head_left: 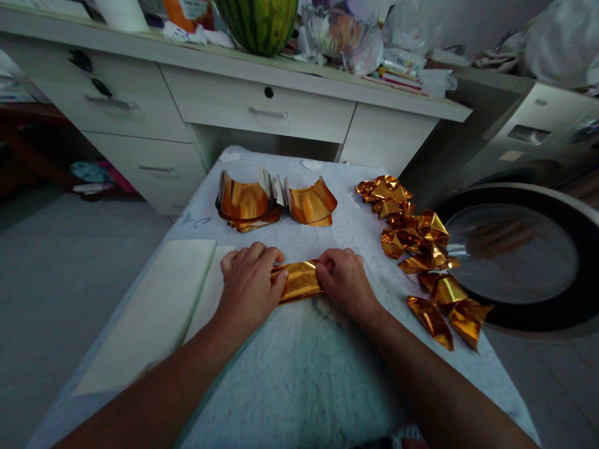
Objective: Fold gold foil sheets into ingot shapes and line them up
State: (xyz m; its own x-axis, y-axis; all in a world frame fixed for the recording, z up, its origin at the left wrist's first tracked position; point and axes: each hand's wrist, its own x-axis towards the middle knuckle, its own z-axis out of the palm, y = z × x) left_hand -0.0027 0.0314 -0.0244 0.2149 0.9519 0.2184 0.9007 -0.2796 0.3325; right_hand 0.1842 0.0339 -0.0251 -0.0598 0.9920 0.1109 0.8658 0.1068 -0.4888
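Where a clock face is centred on the folded gold strip point(303, 280), the pale, mottled cover of the table point(290, 386) spreads broadest toward 6 o'clock. White sheets point(145, 318) lie flat at 8 o'clock, beside the left forearm. The left hand point(253, 284) closes narrowly on the strip's 9 o'clock end, fingers curled and thumb alongside; the right hand point(346, 280) pinches the 3 o'clock end, its thumb on the upper face. Shiny folded foil pieces point(433, 227) trail in a loose line from 4 o'clock to 2 o'clock near the table's edge. Farther off, curved gold sheets stand in two neighbouring stacks, the left stack point(246, 201) at 11 o'clock and the right stack point(311, 202) at 12, each with upturned ends. Grey floor point(93, 262) shows at 9 o'clock; a round appliance door point(519, 249) occupies 3 o'clock. Beyond, a white desk point(224, 106) with drawers crosses 12 o'clock, bearing a watermelon point(257, 25) and, to its right, a clear bowl point(334, 34).
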